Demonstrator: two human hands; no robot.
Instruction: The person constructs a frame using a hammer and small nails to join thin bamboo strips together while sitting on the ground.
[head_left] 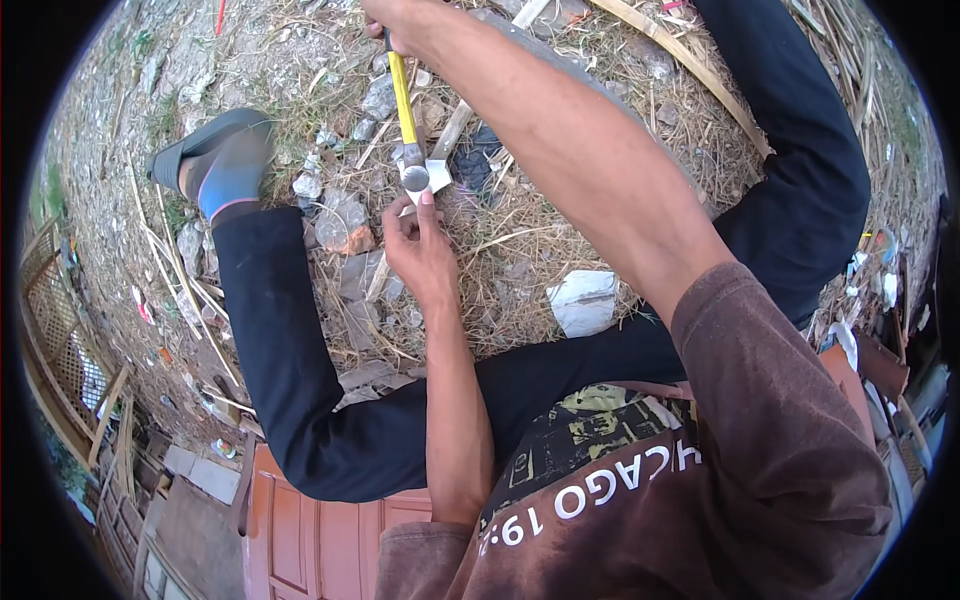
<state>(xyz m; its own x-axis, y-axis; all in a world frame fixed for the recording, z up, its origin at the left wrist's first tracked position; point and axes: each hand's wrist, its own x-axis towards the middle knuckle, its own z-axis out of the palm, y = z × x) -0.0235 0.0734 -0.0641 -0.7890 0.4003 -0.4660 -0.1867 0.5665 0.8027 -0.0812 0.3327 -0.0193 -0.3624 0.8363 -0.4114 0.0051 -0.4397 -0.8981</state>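
Observation:
Close to the top edge, my right hand (391,22) is wrapped round the dark grip end of a hammer (404,98) with a yellow handle. The hammer's metal head lies just beyond my left fingertips, over a small white angular piece (439,176). My left hand (423,257) is closed in a pinch, with the thumb stretched toward the hammer head. Something pale shows between its thumb and fingers, too covered to name. A wooden strip (452,130) and a dark crumpled thing (479,160) lie beside the white piece.
Dry grass, stones and wood slivers cover the ground. My bent legs in dark trousers (275,310) frame the spot. A white block (584,303) lies right of my left hand. A long curved bamboo strip (690,62) crosses the upper right. A reddish panelled board (320,535) is below.

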